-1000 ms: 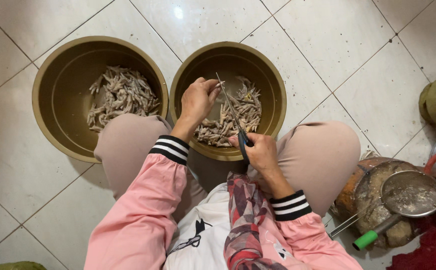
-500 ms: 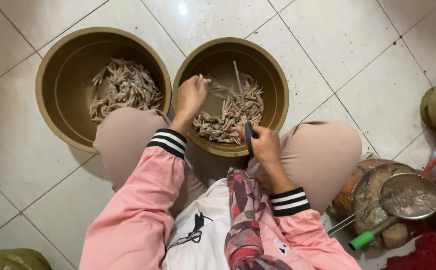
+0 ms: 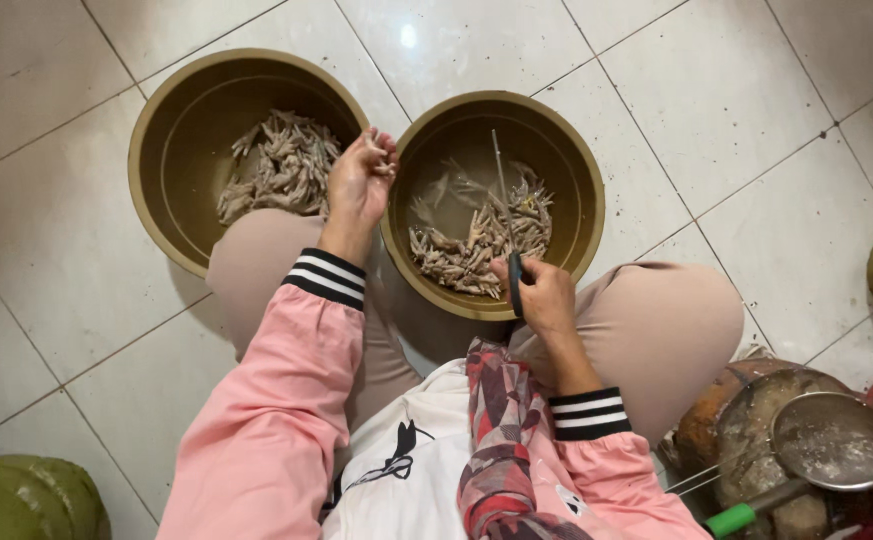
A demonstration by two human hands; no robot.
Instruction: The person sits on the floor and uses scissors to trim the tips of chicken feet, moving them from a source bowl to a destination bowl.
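Soft overhead light — glare on tiles (image 3: 408, 36)

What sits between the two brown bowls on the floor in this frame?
In the head view, the left hand, pinching a small pale piece, hovers over the gap between the left bowl and the right bowl; beneath it lie the knee and tile.

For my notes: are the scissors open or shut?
Shut, it seems: the scissors show as one thin line above the right hand.
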